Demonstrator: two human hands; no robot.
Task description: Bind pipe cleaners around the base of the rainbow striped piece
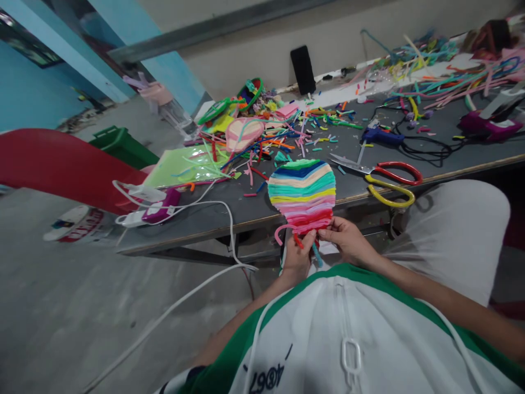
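Observation:
A round craft piece of striped pipe cleaners (303, 191) is held over the table's front edge, its bands running from green and blue at the far side to red near me. My left hand (299, 254) grips its lower left edge, with finger and thumb closed. On the lower right edge, my right hand (346, 238) pinches the red rows. A loose pink pipe cleaner end (279, 234) curls out beside my left hand, and a teal one (317, 255) hangs between the hands. Scissors (377, 175) with one red and one yellow handle lie open to the right.
On the grey table (205, 224) lie many cut pipe cleaner bits, a blue glue gun (383, 137) with a black cord, and a purple power strip (162, 206). A black phone (303, 70) leans at the wall. A white cable (176, 303) drops to the floor at left.

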